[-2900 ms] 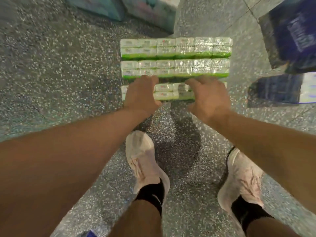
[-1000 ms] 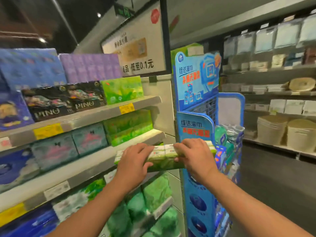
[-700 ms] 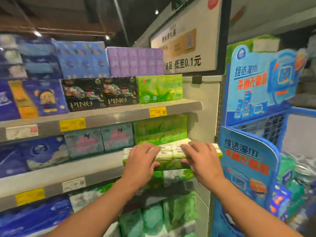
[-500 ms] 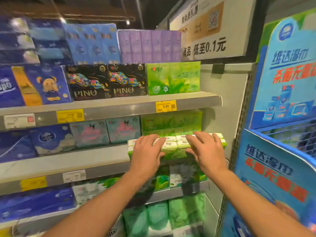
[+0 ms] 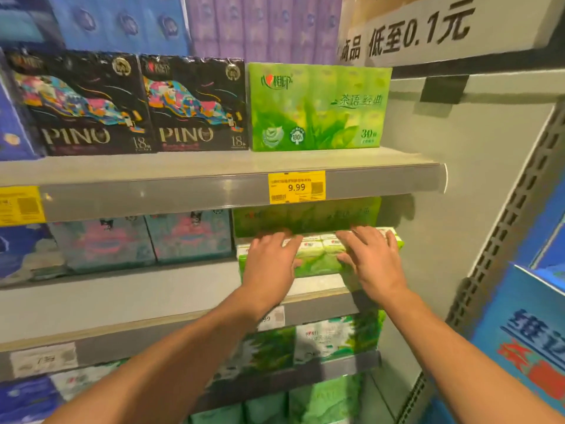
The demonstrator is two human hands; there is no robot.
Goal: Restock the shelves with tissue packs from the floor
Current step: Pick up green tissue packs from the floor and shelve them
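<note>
A green and white tissue pack [image 5: 318, 255] sits at the right end of the middle shelf [image 5: 153, 289], just in front of larger green packs [image 5: 305, 218] stacked at the back. My left hand [image 5: 272, 264] holds its left half, fingers laid over the top and thumb on the front face. My right hand [image 5: 370, 261] holds the right half the same way. The pack's underside is hidden, so I cannot tell whether it rests fully on the shelf.
The upper shelf [image 5: 183, 191] with a yellow 9.99 tag [image 5: 296, 187] hangs close above my hands. It carries black PINO packs [image 5: 88, 105] and a green pack [image 5: 318, 108]. Pink-and-teal packs [image 5: 146, 237] stand left of my hands. A blue display stand [image 5: 526, 332] is at right.
I lifted the pack from the floor, turned to the shelves and moved it forward. It has gone from hanging in front of the middle shelf to lying under the upper shelf.
</note>
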